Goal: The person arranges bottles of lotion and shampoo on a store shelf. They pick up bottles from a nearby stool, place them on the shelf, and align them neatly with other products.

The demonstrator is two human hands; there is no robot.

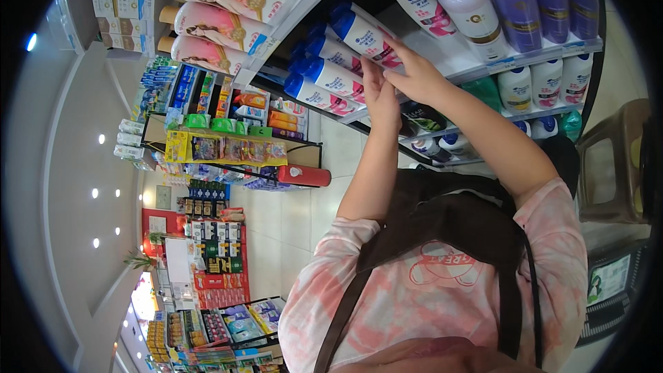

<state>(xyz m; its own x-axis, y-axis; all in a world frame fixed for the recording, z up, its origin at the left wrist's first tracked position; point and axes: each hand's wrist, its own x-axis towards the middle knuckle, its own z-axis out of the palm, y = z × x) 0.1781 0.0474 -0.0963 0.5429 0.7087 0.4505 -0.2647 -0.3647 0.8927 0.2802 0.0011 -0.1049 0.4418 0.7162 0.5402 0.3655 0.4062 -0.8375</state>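
White shampoo bottles with blue caps and pink label patches, Head & Shoulders by make, stand in a group on a shelf. My left hand and my right hand meet at the lower end of the front-right shampoo bottle. Right-hand fingers lie along its right side, the left fingers along its left, covering part of its base. Just left of my left hand are more of these shampoo bottles. A single bottle of the same kind stands apart to the right, beside a pale pump bottle.
Purple bottles fill the shelf's right end. A lower shelf holds white bottles and a dark Clear bottle. Pink body-wash bottles stand at upper left. A brown plastic stool and a black crate are at right.
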